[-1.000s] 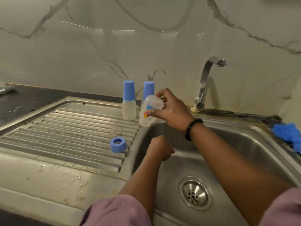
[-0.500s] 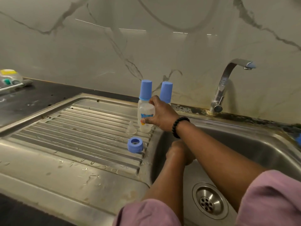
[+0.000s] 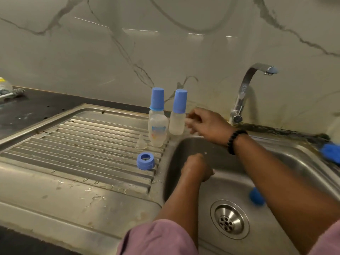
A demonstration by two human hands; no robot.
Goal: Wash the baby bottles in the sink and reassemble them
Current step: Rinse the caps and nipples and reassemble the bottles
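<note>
- Head view: three baby bottles stand at the right end of the ribbed draining board (image 3: 77,144), right by the basin's edge. Two at the back wear tall blue caps: the left capped bottle (image 3: 156,103) and the right capped bottle (image 3: 178,115).
- In front of the left one stands the uncapped bottle (image 3: 158,130), clear with a printed label, upright on the ribs.
- A clear teat (image 3: 141,143) sits just beside that bottle's base, and a blue screw ring (image 3: 145,161) lies nearer the viewer, apart from both.
- The right hand (image 3: 206,124) hovers just right of the capped bottles, fingers loosely spread and blurred, holding nothing.
- The left hand (image 3: 197,168) is down inside the sink (image 3: 287,173), curled into a fist; what it holds, if anything, I cannot tell.
- A small blue piece (image 3: 256,198) lies in the basin, partly behind the right forearm, near the drain (image 3: 229,219).
- The tap (image 3: 244,92) rises behind, with a blue scrubber (image 3: 330,151) on the far right rim.
</note>
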